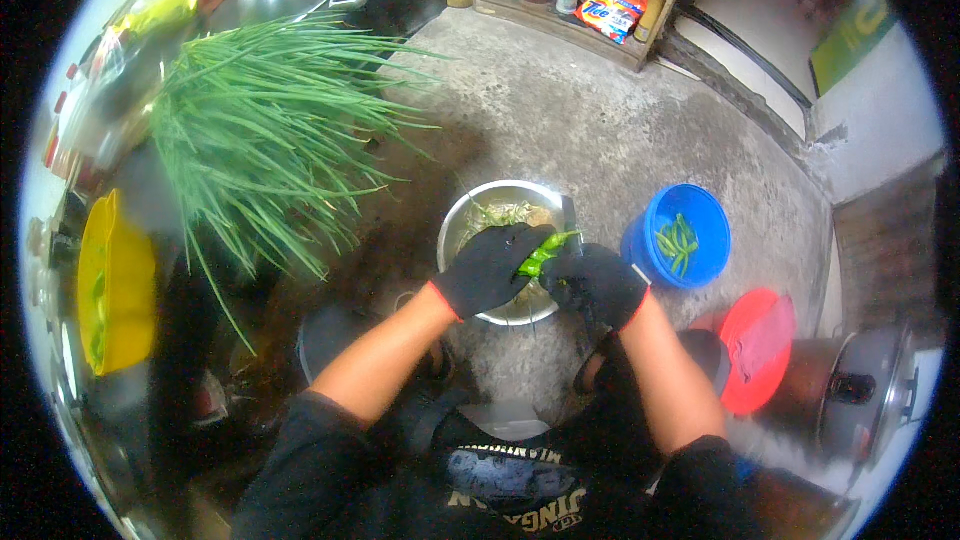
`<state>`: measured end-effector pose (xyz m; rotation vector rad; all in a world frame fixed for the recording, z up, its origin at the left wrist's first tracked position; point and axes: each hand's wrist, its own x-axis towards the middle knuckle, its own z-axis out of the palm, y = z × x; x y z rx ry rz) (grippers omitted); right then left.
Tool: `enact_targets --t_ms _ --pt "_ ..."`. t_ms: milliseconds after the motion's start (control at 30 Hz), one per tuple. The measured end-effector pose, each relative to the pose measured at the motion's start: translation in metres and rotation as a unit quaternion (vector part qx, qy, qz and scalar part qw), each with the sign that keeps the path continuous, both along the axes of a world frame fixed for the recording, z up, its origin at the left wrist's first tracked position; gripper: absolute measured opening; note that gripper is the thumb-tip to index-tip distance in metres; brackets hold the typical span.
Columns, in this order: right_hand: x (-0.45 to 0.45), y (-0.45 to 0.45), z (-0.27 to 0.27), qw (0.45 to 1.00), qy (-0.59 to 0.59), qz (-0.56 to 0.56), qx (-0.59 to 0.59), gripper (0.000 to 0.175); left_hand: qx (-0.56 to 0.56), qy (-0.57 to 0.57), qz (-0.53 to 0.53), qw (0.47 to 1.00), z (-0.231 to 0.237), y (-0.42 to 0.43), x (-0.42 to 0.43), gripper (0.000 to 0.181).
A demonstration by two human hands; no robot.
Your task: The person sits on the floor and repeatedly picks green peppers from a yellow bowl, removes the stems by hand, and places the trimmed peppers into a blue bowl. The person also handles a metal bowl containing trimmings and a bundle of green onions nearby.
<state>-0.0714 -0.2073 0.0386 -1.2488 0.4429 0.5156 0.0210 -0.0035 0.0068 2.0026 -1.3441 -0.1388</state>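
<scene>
Both my hands wear black gloves with red cuffs. My left hand [496, 267] grips a bright green pepper [541, 255] over a round metal basin [448, 229]. Close against the pepper's right side, my right hand [596, 283] has curled fingers, and a dark flat blade [571, 221] stands up beside it, seemingly held in that hand; its handle is hidden. Pale and green scraps [514, 216] lie in the basin. To the right, a blue bucket [637, 240] contains several green peppers [677, 244].
A large bunch of green onions [270, 112] spreads at upper left, above a yellow container [131, 285]. A red lid [754, 382] and a lidded pot [862, 390] are at right. A wooden shelf [555, 24] holding a detergent bag [611, 11] stands at the back.
</scene>
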Motion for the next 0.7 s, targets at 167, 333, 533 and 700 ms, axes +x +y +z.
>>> enact_targets --t_ms 167,333,533,700 --pt "0.001 0.003 -0.004 0.999 -0.021 -0.032 0.004 0.029 0.004 0.047 0.055 0.997 -0.007 -0.003 -0.008 0.048" --pt "0.010 -0.013 -0.010 0.986 -0.042 -0.022 -0.159 0.037 -0.012 0.335 0.115 0.935 -0.004 -0.006 -0.010 0.030" --pt "0.010 0.005 0.025 0.973 -0.103 -0.075 -0.194 0.026 0.052 0.544 0.096 0.832 0.014 -0.007 -0.009 0.033" --pt "0.014 0.002 0.004 0.964 -0.119 -0.086 -0.224 0.029 -0.096 0.606 0.164 0.772 -0.010 -0.006 -0.004 0.030"
